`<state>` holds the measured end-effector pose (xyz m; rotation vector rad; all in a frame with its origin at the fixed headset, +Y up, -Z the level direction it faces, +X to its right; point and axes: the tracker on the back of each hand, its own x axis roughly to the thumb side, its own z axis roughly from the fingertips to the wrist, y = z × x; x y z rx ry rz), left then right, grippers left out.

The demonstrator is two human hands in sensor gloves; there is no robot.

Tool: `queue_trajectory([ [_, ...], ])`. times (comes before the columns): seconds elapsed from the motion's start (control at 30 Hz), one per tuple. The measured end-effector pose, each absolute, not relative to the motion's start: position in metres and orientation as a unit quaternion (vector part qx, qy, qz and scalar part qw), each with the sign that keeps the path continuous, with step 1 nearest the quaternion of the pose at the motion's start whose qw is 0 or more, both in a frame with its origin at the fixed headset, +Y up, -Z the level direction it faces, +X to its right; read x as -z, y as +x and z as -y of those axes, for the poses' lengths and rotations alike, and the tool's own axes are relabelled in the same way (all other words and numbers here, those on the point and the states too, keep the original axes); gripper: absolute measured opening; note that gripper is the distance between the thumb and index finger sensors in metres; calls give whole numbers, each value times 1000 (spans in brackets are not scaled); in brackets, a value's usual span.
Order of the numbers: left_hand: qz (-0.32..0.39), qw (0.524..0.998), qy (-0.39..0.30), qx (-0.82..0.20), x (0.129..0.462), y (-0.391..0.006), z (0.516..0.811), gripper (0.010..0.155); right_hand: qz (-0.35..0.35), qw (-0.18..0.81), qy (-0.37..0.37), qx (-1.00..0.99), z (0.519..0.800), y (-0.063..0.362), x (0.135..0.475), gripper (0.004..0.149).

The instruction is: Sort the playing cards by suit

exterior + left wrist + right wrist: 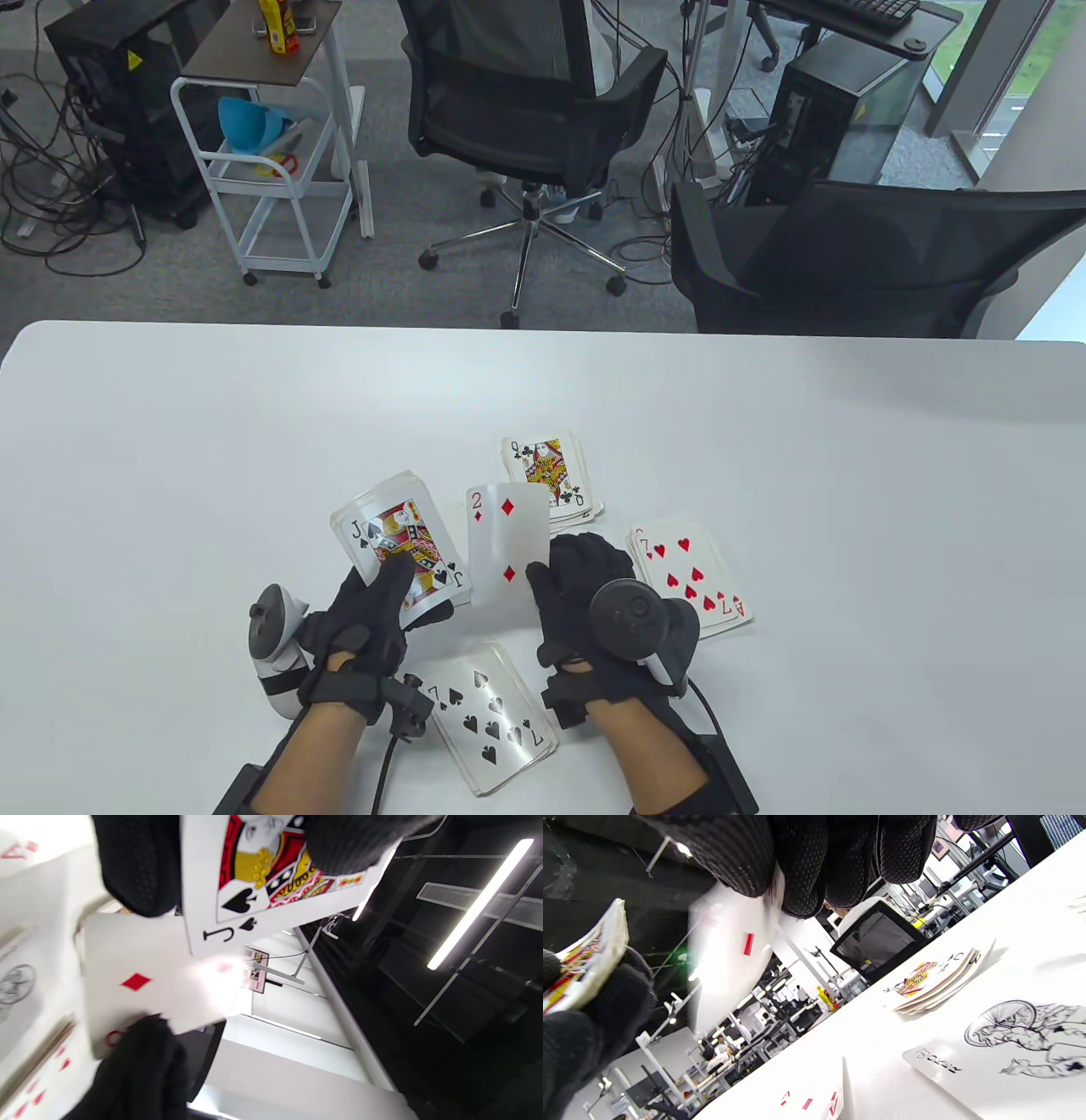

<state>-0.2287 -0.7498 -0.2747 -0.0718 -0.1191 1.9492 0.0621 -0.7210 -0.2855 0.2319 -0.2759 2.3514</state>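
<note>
Left hand [366, 624]: fingers curled round a stack of cards [405, 543], jack of spades on top, thumb pressed on its face; stack lifted off the table [170, 441], tilted toward the camera. In the left wrist view, jack clamped between thumb and fingers.

Right hand [594, 594]: pinching a single card, the two of diamonds [507, 543], thumb on the lower right edge, fingers behind; card held upright just right of the jack stack, edges close, touching or not cannot tell.

Piles flat on table:
- clubs pile [551, 475], queen on top, beyond the two of diamonds.
- hearts pile [691, 581], seven on top, right of the right hand, partly hidden by the tracker [632, 620].
- spades pile [492, 717], seven on top, between the wrists.
- joker card [1009, 1043] under the right hand, right wrist view only.
</note>
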Motion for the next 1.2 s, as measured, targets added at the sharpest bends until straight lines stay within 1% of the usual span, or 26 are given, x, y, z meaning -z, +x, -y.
queue_trajectory([
  [0.1,51,551,-12,-833,275,-237,746,51,83,356,92,-926,721,57,287,39],
  [0.2,38,560,16,-827,277,-249,746,51,55,338,97,-935,722,46,292,38],
  [0.33,29,539,32,-841,279,-257,746,52,-16,255,97,-962,716,18,311,38],
  [0.43,33,536,37,-843,278,-258,744,52,-56,199,98,-973,716,-6,328,38],
  [0.47,35,533,38,-844,278,-257,744,52,-62,180,103,-976,717,-15,335,39],
  [0.53,38,531,37,-846,277,-255,743,52,-71,175,104,-976,721,-30,344,39],
  [0.6,40,532,36,-845,277,-254,743,52,-94,166,90,-978,728,-42,352,39],
  [0.67,40,534,34,-844,277,-254,744,52,-118,114,73,-984,737,-54,359,39],
  [0.73,40,535,30,-843,277,-253,745,52,-118,66,69,-988,743,-61,361,39],
  [0.77,41,537,27,-842,277,-252,745,52,-110,15,72,-991,749,-65,361,39],
  [0.83,39,538,26,-841,277,-251,747,52,-97,-13,78,-992,749,-64,362,41],
  [0.93,37,541,20,-840,278,-250,748,52,-77,33,82,-993,741,-54,358,41],
  [1.07,40,556,1,-830,277,-243,751,52,-18,140,89,-986,715,-15,336,42],
  [1.2,45,594,-27,-803,276,-228,756,53,45,235,100,-966,703,30,309,44],
])
